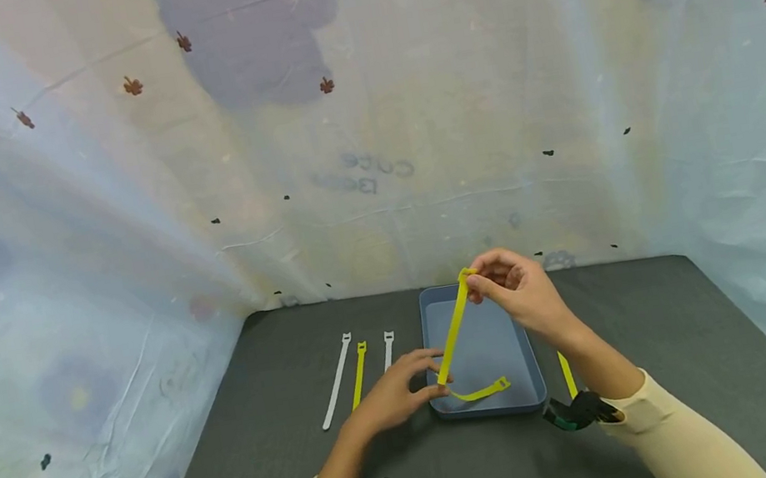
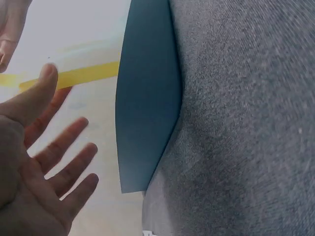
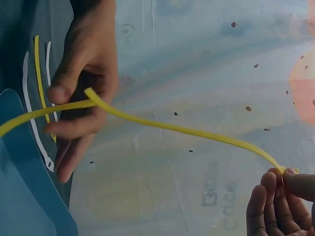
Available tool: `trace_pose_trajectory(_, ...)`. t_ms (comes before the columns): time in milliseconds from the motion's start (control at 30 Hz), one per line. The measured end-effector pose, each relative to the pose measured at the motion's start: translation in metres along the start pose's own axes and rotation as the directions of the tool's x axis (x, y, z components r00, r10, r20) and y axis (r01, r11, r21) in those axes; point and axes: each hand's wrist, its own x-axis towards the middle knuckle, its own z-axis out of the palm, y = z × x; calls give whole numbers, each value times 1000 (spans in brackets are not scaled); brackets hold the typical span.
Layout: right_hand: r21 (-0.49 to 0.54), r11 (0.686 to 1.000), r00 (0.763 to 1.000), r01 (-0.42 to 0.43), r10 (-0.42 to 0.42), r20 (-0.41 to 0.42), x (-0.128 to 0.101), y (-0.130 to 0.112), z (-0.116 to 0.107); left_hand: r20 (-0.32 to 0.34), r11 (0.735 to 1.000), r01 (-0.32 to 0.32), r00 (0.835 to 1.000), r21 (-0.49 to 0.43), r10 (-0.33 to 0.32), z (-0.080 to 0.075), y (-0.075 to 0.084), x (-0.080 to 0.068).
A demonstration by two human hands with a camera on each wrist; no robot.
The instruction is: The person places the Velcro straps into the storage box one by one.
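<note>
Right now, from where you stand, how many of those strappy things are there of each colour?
White straps: 2, both lying left of the tray.
Yellow straps: 4, two meeting at the left hand, one lying left of the tray, one partly hidden by the right arm.
Total: 6 straps in view.

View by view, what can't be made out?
Head: upper end of the yellow strap right of the tray, behind the right forearm.
Left wrist: part of the right hand, cut off by the frame edge.
Right wrist: much of the tray, cut off bottom left.
</note>
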Motion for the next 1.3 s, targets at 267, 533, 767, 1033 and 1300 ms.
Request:
trace_pose_trajectory(267,22,999,999,-32,33,-42,2,10,-7,-70,998,-60,996,-15,59,-1,2,-1)
trace_pose_trajectory(533,59,997,994,-59,64,-86,6,27,-13,-80,999,-30,996,-28,28,-2,3,-4)
trace_pose_trajectory(767,90,993,983,-78,92,-161,9,39,-17,-58,999,-12,998,-31,11,-4,5,-8)
trace_pose_trajectory(1033,133,981,963,-138,164,-215,15,55,-24,-48,1000,-23,999,-5,23,-4,3,-9)
trace_pose_trajectory(1300,126,965,946,-228,251,-206,24,83,-26,-3,999,-41,999,-15,41,-4,5,-9)
